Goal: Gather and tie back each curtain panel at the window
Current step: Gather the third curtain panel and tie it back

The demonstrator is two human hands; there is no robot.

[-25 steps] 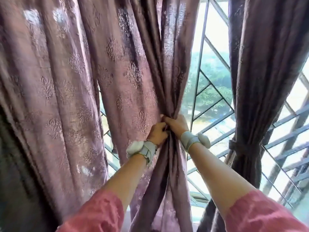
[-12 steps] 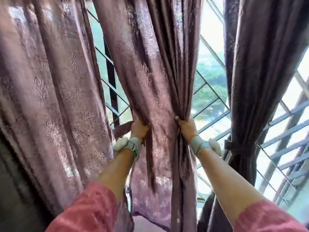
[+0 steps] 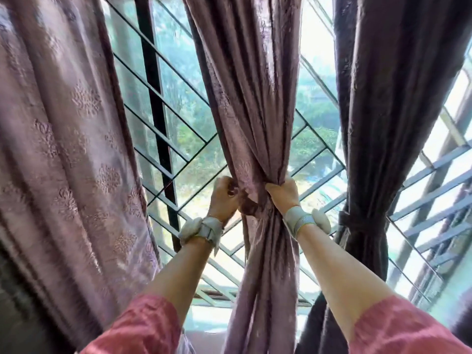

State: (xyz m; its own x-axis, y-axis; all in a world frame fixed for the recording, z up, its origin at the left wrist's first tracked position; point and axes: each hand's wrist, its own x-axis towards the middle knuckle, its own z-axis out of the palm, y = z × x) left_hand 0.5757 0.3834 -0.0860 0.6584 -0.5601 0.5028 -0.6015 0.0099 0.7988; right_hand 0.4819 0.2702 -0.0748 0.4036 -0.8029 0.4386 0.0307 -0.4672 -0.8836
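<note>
**Ana:** Curtain panel (image 3: 255, 103), the middle 1 of 3, hangs from 12 o'clock down to 6 and is cinched into a narrow bunch at the centre of the view.

**Ben:** Who has it?

**Ana:** Both hands. The right hand (image 3: 283, 194) is wrapped round the bunch from its 3 o'clock side, fingers curled tight on the cloth. The left hand (image 3: 224, 198), at the bunch's 9 o'clock, pinches a dark tie strip (image 3: 249, 204) that lies across the gathered folds.

**Ben:** And the other panels?

**Ana:** At 3 o'clock a darker panel (image 3: 383, 98) is bound by its own band (image 3: 357, 221). At 9 o'clock a patterned panel (image 3: 63, 149) hangs loose. Behind them, the window grille (image 3: 178, 139).
</note>
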